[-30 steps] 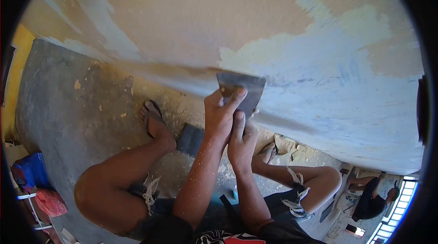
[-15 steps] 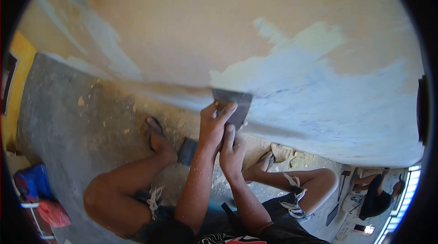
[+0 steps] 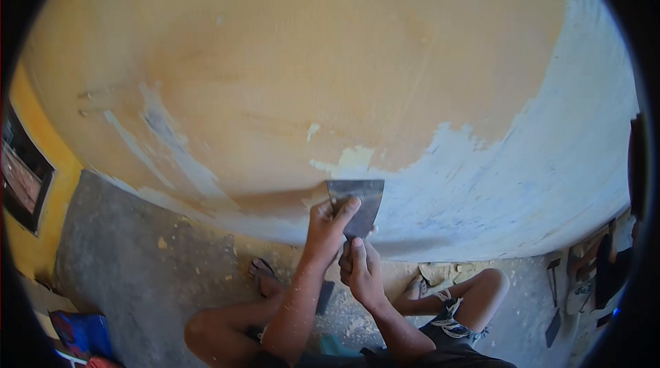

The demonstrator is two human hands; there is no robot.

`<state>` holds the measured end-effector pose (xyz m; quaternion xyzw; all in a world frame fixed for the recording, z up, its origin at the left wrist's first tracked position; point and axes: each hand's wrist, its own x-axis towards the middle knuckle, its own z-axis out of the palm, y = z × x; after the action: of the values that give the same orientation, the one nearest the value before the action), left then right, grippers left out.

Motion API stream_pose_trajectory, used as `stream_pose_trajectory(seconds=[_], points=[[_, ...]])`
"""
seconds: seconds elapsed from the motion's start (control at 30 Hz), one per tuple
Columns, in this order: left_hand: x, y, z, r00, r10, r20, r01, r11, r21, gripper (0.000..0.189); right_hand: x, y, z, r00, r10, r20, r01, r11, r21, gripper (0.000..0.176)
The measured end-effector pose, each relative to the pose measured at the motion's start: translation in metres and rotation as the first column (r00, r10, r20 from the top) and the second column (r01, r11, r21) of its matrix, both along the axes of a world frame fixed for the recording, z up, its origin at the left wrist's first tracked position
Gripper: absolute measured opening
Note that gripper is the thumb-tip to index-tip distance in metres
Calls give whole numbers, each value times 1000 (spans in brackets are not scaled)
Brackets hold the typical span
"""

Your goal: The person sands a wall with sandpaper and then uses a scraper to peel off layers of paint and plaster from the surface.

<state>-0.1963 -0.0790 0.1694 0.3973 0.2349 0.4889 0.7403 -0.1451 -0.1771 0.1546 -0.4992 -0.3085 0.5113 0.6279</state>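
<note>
A dark, flat-bladed scraper [image 3: 368, 206] is held in both hands, its wide edge up against the lower part of the wall [image 3: 289, 58]. My left hand [image 3: 328, 227] is closed round the blade's left side, thumb lying across its face. Below it, my right hand [image 3: 363, 272] is wrapped round the scraper's lower end, thumb on top; the handle is mostly hidden by the fingers. Tan paint covers much of the wall. A ragged pale blue-white area [image 3: 467, 196] spreads right of the blade, with a small cream patch [image 3: 355, 157] just above it.
Paint flakes lie on the grey floor [image 3: 137, 230] between my legs and the wall. A dark block [image 3: 325, 298] is by my left forearm. Blue bag [image 3: 81, 333] at lower left; long-handled tool [image 3: 553, 299] at right. A person [image 3: 608, 265] is partly visible at the right edge.
The view has tilted up and shows more of the wall; the person at right is now mostly cut off. Both hands still grip the scraper, which sits lower in the picture.
</note>
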Motion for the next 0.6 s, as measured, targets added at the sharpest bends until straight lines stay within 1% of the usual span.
stream_pose_trajectory(seconds=[0.03, 0.1, 0.17, 0.2, 0.23, 0.3, 0.33, 0.37, 0.43, 0.47, 0.5, 0.57, 0.6], points=[[2, -3, 6, 999, 18, 28, -17, 999, -40, 22, 0, 2, 4, 1000, -4, -8, 4, 1000, 28, 37], [4, -5, 21, 1000, 29, -5, -29, 1000, 1, 22, 3, 5, 9, 989, -77, 125, 73, 997, 32, 37], [3, -4, 38, 999, 26, 44, -28, 998, 56, 22, 5, 8, 23, 990, -69, 122, 61, 996, 69, 37], [1, -5, 42, 998, 50, 33, -53, 994, 96, 23, 3, 6, 28, 991, -54, 124, 42, 994, 99, 38], [1, -10, 39, 998, 52, 29, -55, 993, 101, 23, 3, 0, 23, 991, -52, 120, 40, 994, 103, 38], [1, -27, 23, 989, 127, -72, -125, 992, 25, 24, 3, -15, 1, 982, -48, 181, 35, 997, 71, 37], [8, -36, 23, 983, 181, -22, -181, 984, 6, 25, 7, -21, 1, 966, -64, 251, 48, 996, 69, 36], [11, -32, 23, 984, 176, -16, -176, 984, 18, 25, 11, -18, 1, 965, -72, 253, 53, 995, 82, 36], [10, -30, 32, 989, 148, 11, -149, 982, 115, 24, 12, -17, 6, 951, -86, 296, 55, 992, 112, 35], [10, -31, 42, 989, 148, 10, -149, 984, 100, 24, 13, -14, 14, 925, -122, 361, 71, 986, 151, 36], [10, -31, 42, 989, 151, -4, -150, 985, 85, 24, 14, -15, 16, 929, -114, 353, 71, 988, 134, 36], [7, -31, 47, 990, 141, -3, -140, 984, 108, 24, 14, -16, 23, 941, -81, 328, 43, 992, 121, 36], [9, -39, 40, 982, 181, -50, -177, 982, 71, 25, 14, -21, 21, 943, -83, 323, 39, 989, 139, 36]])
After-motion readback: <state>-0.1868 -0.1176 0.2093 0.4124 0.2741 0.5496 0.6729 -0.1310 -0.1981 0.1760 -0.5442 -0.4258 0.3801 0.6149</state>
